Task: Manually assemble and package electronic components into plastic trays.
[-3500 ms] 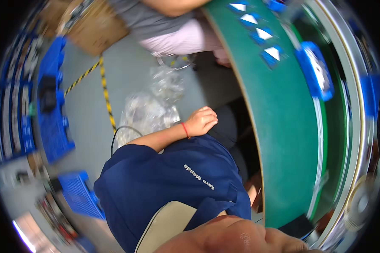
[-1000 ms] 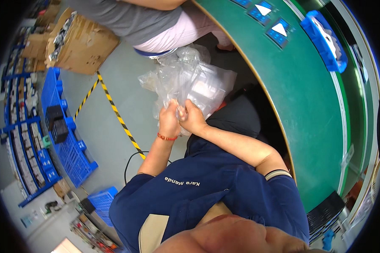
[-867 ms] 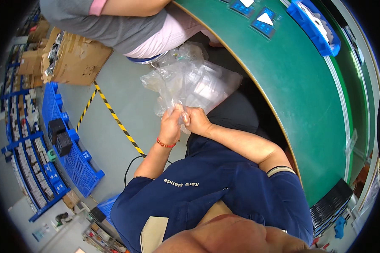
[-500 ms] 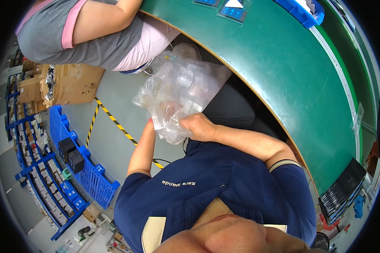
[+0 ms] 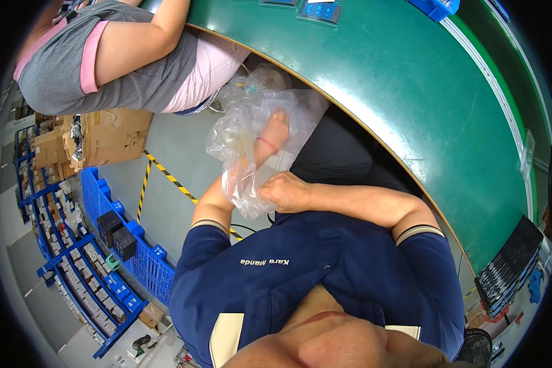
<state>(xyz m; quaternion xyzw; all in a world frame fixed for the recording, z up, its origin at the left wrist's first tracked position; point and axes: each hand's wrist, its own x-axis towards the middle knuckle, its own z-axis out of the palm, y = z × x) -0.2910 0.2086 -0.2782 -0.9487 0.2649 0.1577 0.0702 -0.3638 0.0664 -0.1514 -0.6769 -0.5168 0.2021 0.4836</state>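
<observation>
A large clear plastic bag (image 5: 236, 138) hangs beside my dark-trousered leg, in front of the bench. White, flat-looking contents show faintly through its film; their kind I cannot make out. My left hand (image 5: 277, 127) is deep inside the bag, with a red band round the wrist. Its fingers are blurred by the plastic, so whether they hold anything is unclear. At the near end of the bag, my right hand (image 5: 286, 192) is closed on the gathered edge, knuckles up.
The green workbench (image 5: 374, 92) curves along the right, with a device in a clear tray (image 5: 319, 11) on it. Another person (image 5: 122, 58) sits at the upper left. A cardboard box (image 5: 118, 136), blue pallet (image 5: 129, 239) and stocked blue racks (image 5: 83, 264) stand left. Black trays (image 5: 509, 267) are stacked right.
My left hand has gone further into the bag, away from my body, and now shows through the film. My right hand keeps its grip on the edge. The view has shifted slightly.
</observation>
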